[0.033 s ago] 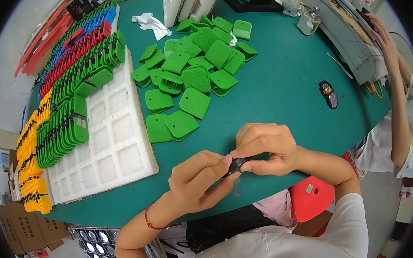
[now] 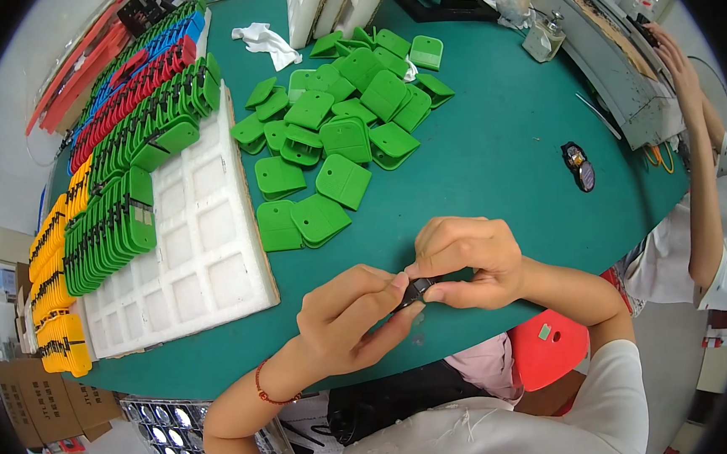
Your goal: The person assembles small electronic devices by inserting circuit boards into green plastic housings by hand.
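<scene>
Near the front edge of the green table, my left hand (image 2: 353, 316) and my right hand (image 2: 470, 262) meet over a small black piece (image 2: 419, 288) with a shiny face. Each hand pinches it between thumb and fingers. Much of it is hidden by the fingertips, so its exact kind cannot be made out. A dark, watch-like part (image 2: 578, 166) lies apart on the table, beyond my right hand. Ahead and to the left is a loose heap of green folded plastic pieces (image 2: 346, 140), each with a small hole.
A white foam tray (image 2: 224, 281) on the left bears rows of green pieces (image 2: 111, 236) with black bands; yellow, red and blue ones stand beside it. A white cloth (image 2: 265, 41), a glass bottle (image 2: 543, 39) and a grey machine (image 2: 614, 66) stand farther back. Another person's arm (image 2: 688, 95) reaches in at right.
</scene>
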### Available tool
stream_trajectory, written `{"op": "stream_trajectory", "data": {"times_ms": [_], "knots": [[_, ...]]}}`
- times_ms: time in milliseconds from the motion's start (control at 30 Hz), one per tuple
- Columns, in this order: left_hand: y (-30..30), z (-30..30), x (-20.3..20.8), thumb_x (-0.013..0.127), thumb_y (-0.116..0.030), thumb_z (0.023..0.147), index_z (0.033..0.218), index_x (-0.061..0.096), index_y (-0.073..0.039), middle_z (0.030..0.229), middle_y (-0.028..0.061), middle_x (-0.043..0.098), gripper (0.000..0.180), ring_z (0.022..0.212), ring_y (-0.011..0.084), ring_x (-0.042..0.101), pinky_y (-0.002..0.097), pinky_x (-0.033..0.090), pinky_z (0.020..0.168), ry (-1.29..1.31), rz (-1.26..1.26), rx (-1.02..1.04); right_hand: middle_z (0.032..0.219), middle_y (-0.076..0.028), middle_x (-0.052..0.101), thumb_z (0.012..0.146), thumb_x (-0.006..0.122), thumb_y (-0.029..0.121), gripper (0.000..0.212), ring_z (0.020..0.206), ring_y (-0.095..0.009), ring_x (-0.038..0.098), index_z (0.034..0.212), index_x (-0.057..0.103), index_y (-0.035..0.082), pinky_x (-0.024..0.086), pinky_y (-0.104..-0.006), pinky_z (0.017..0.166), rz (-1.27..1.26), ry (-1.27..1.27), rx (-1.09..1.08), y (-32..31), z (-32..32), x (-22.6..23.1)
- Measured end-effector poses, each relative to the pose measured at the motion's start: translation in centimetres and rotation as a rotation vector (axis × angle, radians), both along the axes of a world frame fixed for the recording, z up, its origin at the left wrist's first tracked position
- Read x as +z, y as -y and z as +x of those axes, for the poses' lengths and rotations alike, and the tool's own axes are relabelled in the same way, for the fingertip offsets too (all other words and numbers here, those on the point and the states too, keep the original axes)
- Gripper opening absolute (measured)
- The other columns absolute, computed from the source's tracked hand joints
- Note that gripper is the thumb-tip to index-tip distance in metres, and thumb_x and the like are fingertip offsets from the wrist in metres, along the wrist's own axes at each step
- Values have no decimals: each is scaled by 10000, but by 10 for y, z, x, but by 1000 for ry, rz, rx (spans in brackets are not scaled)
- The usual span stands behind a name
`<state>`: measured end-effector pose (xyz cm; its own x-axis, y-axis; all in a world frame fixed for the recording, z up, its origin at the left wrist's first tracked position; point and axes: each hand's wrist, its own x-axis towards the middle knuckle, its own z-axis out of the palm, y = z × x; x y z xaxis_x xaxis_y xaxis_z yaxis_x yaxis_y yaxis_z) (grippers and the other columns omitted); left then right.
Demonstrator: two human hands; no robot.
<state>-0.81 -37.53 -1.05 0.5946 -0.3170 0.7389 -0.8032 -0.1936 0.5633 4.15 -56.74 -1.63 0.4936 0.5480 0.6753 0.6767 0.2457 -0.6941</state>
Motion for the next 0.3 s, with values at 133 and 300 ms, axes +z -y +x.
{"op": "stream_trajectory", "data": {"times_ms": [133,300], "knots": [[0,0,0,745,54,642,834,596,79,694,103,543,244,549,190,560,262,469,469,1,-2,1,800,-115,630,726,685,-8,200,657,-201,589,918,639,-36,461,-279,532,8,-13,15,0,0,-1],[-1,0,-1,749,50,644,832,596,78,692,103,542,244,543,189,556,258,465,464,7,1,3,802,-113,631,740,669,-7,186,660,-203,592,922,641,-36,467,-282,537,0,-32,20,-1,0,-1]]}}
